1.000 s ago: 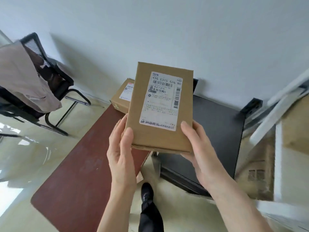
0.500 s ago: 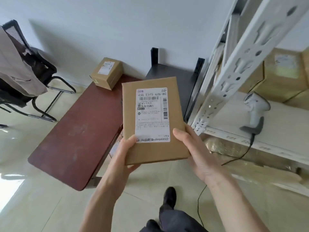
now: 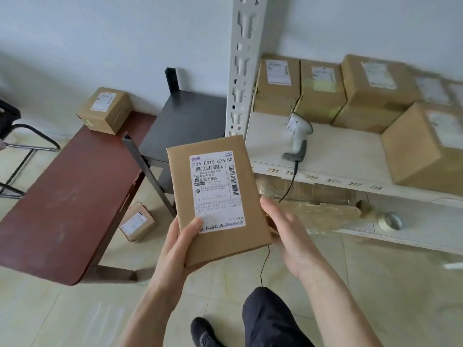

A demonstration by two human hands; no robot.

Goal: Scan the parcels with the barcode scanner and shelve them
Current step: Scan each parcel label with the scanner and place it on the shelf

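The left hand grips the parcel, thumb on its label. The right hand, fingers relaxed alongside, should fetch the scanner; keep the barcode upward.

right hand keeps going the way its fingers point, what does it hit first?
Probably the flat parcel: the right hand already sits at its right edge, fingers aimed up-left behind it. Contact itself is hidden; depth is unclear.

Left grip curled, right grip relaxed
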